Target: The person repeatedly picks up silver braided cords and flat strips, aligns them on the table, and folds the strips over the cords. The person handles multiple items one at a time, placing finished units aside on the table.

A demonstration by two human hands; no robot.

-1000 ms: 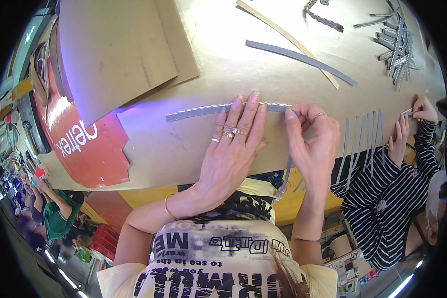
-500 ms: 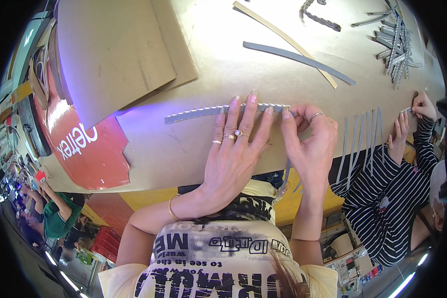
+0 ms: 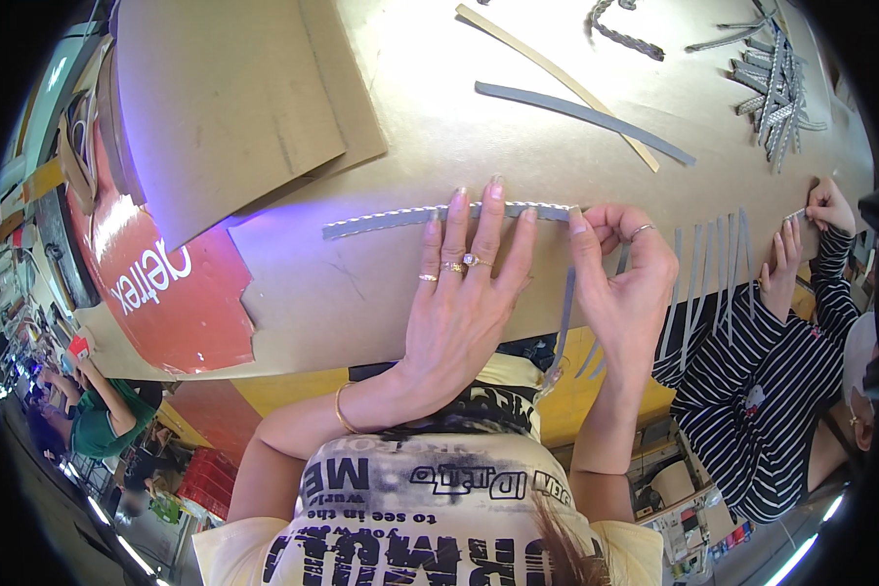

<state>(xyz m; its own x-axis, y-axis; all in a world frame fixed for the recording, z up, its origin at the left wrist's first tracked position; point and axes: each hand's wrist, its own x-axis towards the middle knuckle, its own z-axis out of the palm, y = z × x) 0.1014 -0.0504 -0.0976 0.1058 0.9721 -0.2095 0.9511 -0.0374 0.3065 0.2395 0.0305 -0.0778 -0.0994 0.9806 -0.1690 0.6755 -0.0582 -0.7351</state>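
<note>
A grey strip with a white-and-dark twisted cord along its far edge [image 3: 381, 223] lies crosswise on the table in front of me. My left hand [image 3: 469, 283] rests flat on it, fingers spread, their tips pressing the strip down. At the strip's right end, my right hand [image 3: 620, 273] pinches the edge between thumb and fingers; what exactly sits under the fingertips is partly hidden. Below that hand a thin grey strip [image 3: 565, 313] hangs over the table's near edge. Farther off lie a plain grey strip [image 3: 586, 122] and a tan strip [image 3: 557, 78], crossing each other.
Brown cardboard sheets [image 3: 234, 107] and a red sheet [image 3: 186, 303] cover the left side. A pile of grey strips [image 3: 776, 93] and a dark braided cord [image 3: 625, 39] lie at the back. Thin strips [image 3: 703, 283] hang beside a co-worker in a striped sleeve [image 3: 742, 391] at right.
My right hand has shifted slightly right along the strip to its end, its fingers curled more, uncovering the hanging thin strip. My left hand stays in place.
</note>
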